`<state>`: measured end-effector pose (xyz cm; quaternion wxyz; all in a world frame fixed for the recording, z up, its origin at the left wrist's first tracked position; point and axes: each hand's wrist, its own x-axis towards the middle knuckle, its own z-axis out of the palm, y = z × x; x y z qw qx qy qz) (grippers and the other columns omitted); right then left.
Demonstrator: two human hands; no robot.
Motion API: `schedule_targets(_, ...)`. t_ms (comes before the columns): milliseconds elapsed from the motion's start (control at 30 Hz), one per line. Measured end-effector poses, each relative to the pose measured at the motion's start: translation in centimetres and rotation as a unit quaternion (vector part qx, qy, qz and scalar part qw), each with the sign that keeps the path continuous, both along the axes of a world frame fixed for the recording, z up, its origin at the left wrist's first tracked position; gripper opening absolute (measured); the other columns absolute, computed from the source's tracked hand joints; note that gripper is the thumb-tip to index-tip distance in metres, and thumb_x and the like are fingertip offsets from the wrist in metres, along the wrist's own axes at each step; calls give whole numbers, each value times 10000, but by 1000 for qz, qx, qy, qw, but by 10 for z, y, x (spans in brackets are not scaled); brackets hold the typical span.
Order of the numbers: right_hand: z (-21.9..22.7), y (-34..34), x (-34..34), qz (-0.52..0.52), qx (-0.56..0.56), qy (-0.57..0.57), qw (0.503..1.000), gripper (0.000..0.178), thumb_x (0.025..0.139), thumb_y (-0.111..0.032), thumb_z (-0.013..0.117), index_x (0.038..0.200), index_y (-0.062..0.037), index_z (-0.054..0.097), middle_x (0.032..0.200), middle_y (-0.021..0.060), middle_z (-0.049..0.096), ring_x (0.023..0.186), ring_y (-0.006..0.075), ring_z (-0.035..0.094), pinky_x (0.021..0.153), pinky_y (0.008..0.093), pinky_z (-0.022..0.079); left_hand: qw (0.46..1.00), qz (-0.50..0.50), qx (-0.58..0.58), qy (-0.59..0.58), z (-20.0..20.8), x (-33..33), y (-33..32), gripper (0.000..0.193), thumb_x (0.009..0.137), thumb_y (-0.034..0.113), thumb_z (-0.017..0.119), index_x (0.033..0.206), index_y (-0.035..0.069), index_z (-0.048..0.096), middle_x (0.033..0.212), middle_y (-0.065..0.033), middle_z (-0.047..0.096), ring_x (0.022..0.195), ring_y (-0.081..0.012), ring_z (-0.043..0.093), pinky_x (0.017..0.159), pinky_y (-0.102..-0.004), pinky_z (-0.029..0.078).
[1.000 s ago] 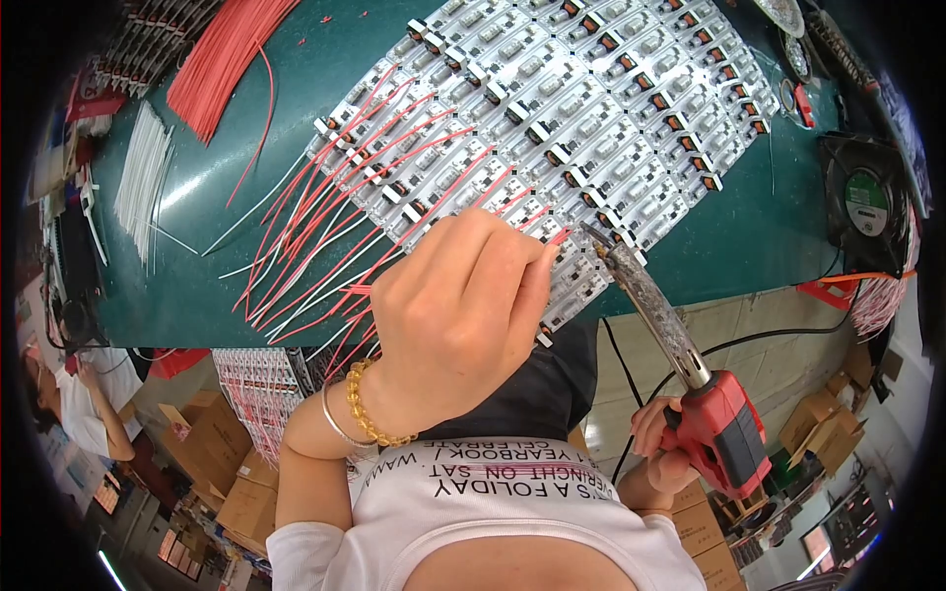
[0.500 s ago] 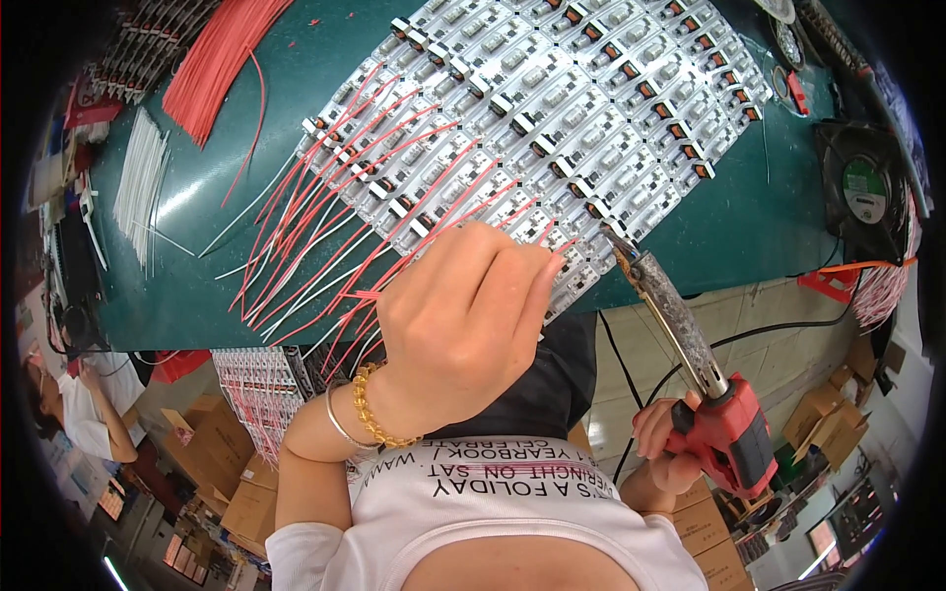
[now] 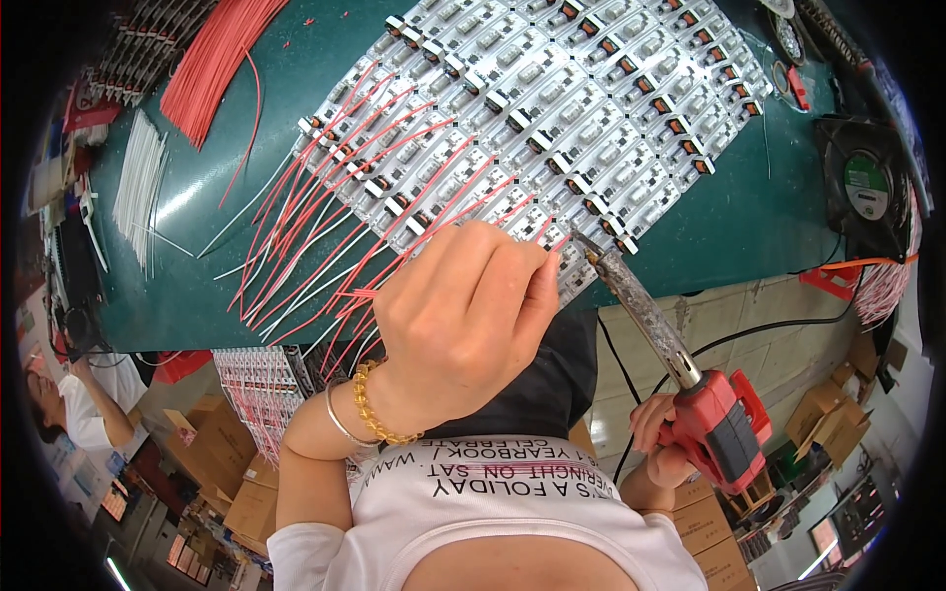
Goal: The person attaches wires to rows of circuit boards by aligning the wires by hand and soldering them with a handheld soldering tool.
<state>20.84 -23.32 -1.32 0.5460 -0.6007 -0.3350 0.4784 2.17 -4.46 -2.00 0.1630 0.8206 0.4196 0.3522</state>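
Your left hand (image 3: 463, 315) is curled over the near edge of the panel of small white circuit boards (image 3: 552, 108) lying on the green worktop (image 3: 749, 207); the fingers (image 3: 517, 286) are pressed together and bent down toward the boards, seemingly pinching a red wire end against a pad, though the knuckles hide the exact grip. Your right hand (image 3: 660, 438) is wrapped tight around the red handle of the soldering iron (image 3: 690, 394), whose tip sits right at the board edge, just beside your left fingertips. That closeness is the main risk: if the iron slides off the pad or you shift your left hand, the hot barrel could touch your skin. The tip could also bridge two neighbouring contacts, since the boards lie packed edge to edge. The red wires (image 3: 325, 236) and white wires (image 3: 286, 212) already joined fan out loosely toward your left, and a sleeve or wrist dragging across them might tug on those joints. The iron's black cord (image 3: 778, 330) hangs off the worktop edge beside your leg; a snag there would jerk the tip. The bracelets (image 3: 370, 414) on your left wrist ride low near the wire ends and could catch them.
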Motion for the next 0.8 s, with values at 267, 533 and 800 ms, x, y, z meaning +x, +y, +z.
schedule_targets(267,10,4,-4,-42,-18,42,998,576,697,-532,734,771,-68,401,550,36,507,485,168,524,487,292,441,1000,2,2,2,-1,0,-1,178,672,17,707,695,57,535,632,-36,452,525,-183,473,438,-291,363)
schedule_targets(533,-7,2,3,48,76,-13,996,818,773,-644,560,1252,4,418,476,-45,423,397,107,445,443,259,388,999,-7,-43,-25,8,0,-2,130,700,10,697,759,29,582,654,-51,478,536,-195,505,448,-296,382)
schedule_targets(800,-2,-12,7,34,44,21,998,656,739,-639,602,938,-49,396,495,-14,463,429,147,482,467,286,415,999,-8,-40,-5,6,7,-11,123,726,48,695,755,51,575,645,-27,446,507,-153,484,410,-272,349)
